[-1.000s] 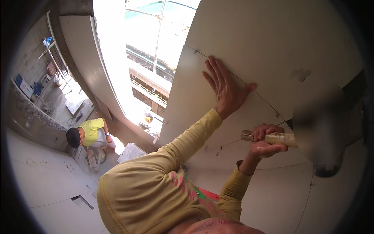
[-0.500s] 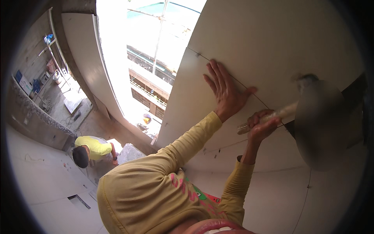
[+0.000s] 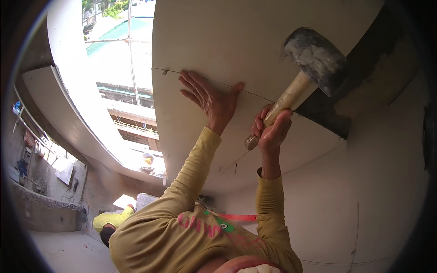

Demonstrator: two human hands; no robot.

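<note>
My left hand (image 3: 211,100) lies flat with fingers spread on a large pale tile panel (image 3: 214,41), beside the thin joint where it meets the neighbouring panel. A small clip (image 3: 165,72) sticks out of that joint, just left of my fingertips. In my right hand (image 3: 273,129) is a rubber mallet (image 3: 318,59), gripped by the lower part of its wooden handle. Its dark head, smeared with whitish dust, is up and to the right, in front of the panel. Whether the head touches the panel, I cannot tell.
A bright window opening (image 3: 118,73) with poles outside is at the left. Below it, a co-worker in a yellow shirt (image 3: 109,220) bends over. A dark, untiled strip (image 3: 334,113) borders the panels on the right. Buckets and other gear (image 3: 38,148) stand at the far left.
My view has turned, so hands and panels appear further left. The mallet's head, blurred before, is now clear and higher. My left hand remains on the panel. The co-worker appears lower.
</note>
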